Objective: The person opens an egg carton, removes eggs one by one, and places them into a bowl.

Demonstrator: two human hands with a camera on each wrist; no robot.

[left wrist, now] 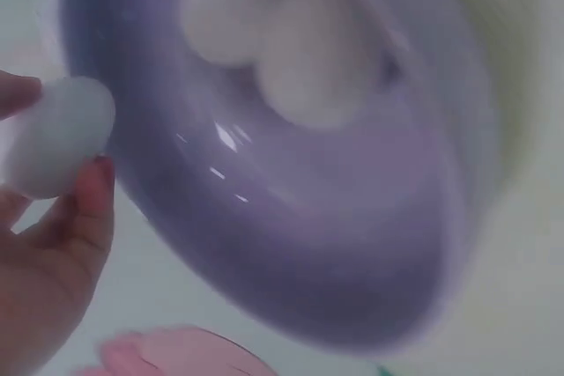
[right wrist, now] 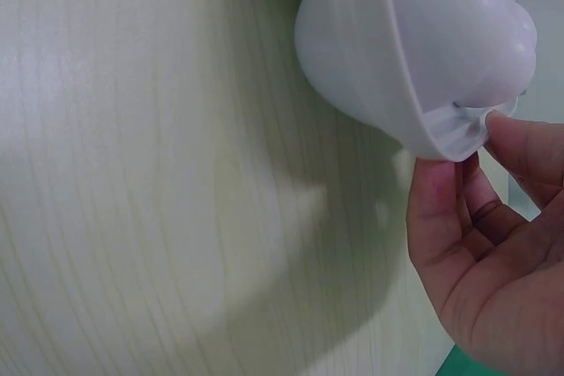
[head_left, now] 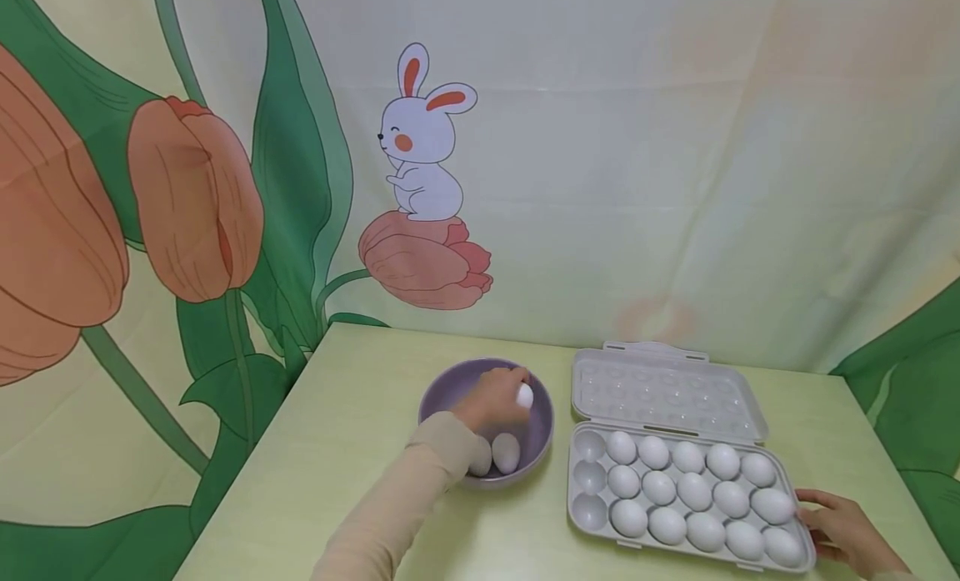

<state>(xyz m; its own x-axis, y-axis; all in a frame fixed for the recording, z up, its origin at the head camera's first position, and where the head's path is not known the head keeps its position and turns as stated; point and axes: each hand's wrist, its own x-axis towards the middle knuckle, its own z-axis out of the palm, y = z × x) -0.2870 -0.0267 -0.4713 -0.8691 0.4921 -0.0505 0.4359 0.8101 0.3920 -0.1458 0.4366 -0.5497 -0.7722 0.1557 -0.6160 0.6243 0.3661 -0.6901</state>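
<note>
Left hand (head_left: pixel 491 400) pinches white oval egg (head_left: pixel 525 396) over round purple bowl (left wrist: pixel 308 244); right hand (head_left: pixel 843 527) pinches pale-grey plastic egg tray (head_left: pixel 590 478).

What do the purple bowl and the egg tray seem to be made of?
The purple bowl looks like glossy plastic or glazed ceramic: sharp highlights show inside. The egg tray is probably smooth molded plastic, judging by its thin, even edge.

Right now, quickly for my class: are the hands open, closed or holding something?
Left hand: closed, holding an egg.
Right hand: closed, holding the egg tray by its edge.
</note>
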